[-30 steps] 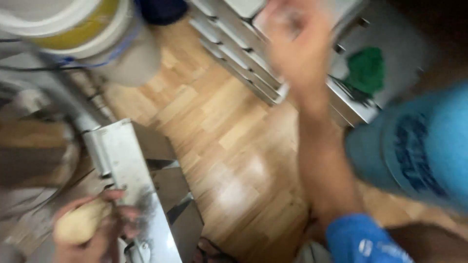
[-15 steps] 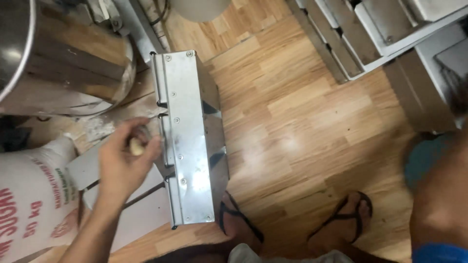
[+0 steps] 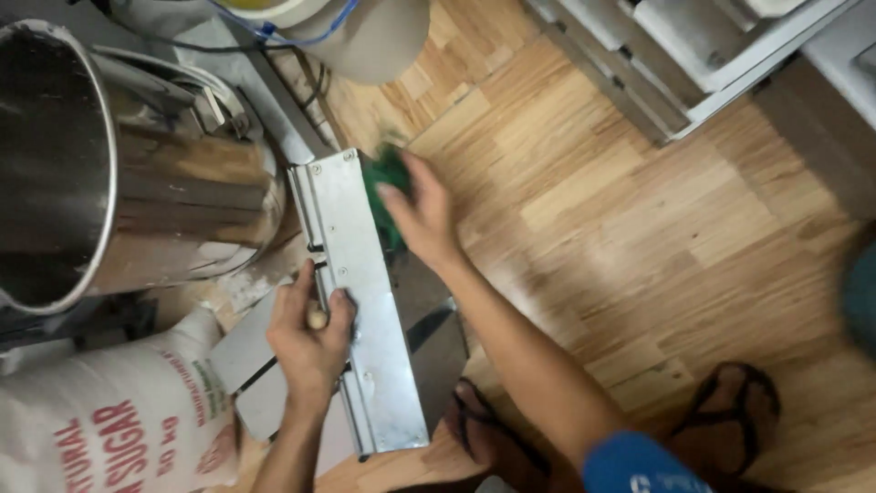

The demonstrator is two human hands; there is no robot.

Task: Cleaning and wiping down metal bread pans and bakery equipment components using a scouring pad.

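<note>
R hand fingers curled over green cloth, pressed to far right edge of steel machine plate | L hand closed on pale knob at plate's left edge | steel pot, sugar sack crowd left | wood floor open right

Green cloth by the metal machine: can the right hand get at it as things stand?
Probably yes. The right hand already lies over the green cloth at the far end of the metal machine, nothing between them. The left hand is lower down, gripping a wooden handle.
</note>
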